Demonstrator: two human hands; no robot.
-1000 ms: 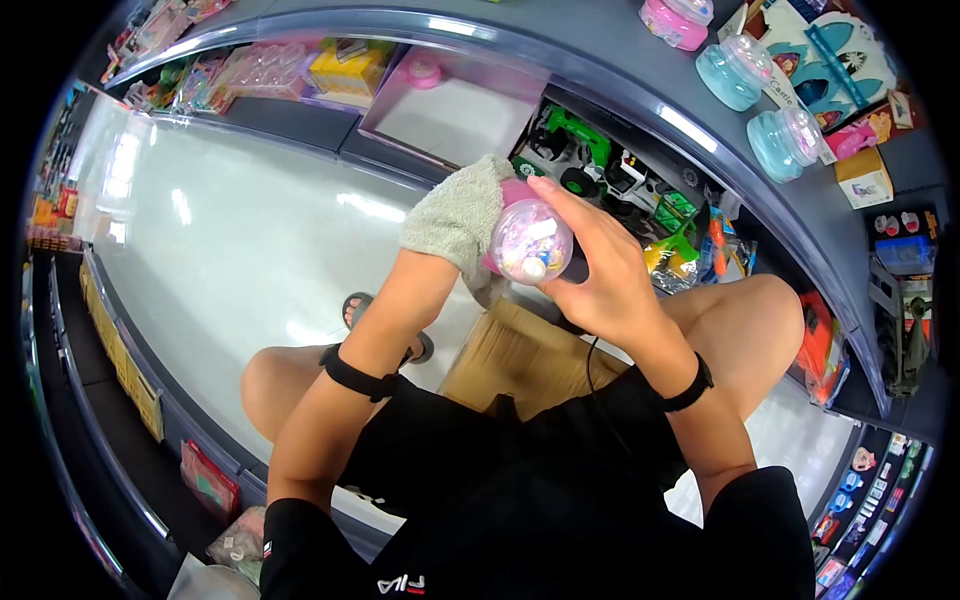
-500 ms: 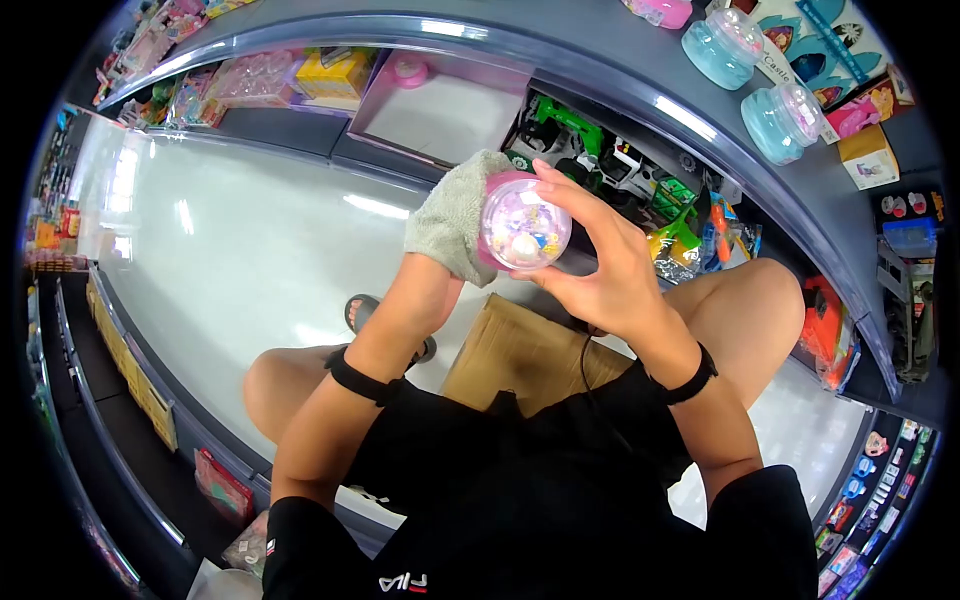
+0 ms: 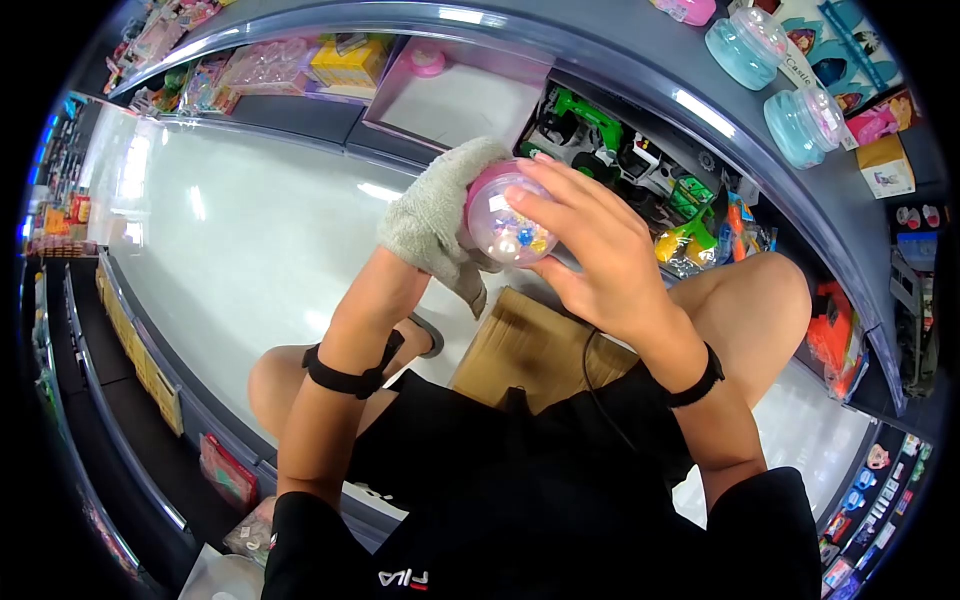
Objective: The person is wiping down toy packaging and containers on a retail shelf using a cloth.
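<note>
A pink round plastic jar (image 3: 512, 215) with a clear domed top is held between my two hands. Small colourful pieces, one blue and one pearl-white among them, show through the dome. A grey terry cloth (image 3: 440, 205) covers my left hand (image 3: 402, 268), which grips the jar's left side through the fabric; its fingers are hidden. A loose end of the cloth hangs below the jar. My right hand (image 3: 595, 240) is bare and closed around the jar's right side, thumb below and fingers over the top.
A cardboard box (image 3: 540, 350) stands between my legs. Ahead is a low shelf with a pale pink tray (image 3: 450, 105) holding a pink jar (image 3: 427, 62), and green toy vehicles (image 3: 595, 125). Blue jars (image 3: 803, 125) stand on the shelf above. Another shelf (image 3: 130, 410) runs along the left.
The jar has tilted and shifted slightly left. My right fingers have moved further over the dome, and the cloth on my left hand has turned, its loose end now hanging down.
</note>
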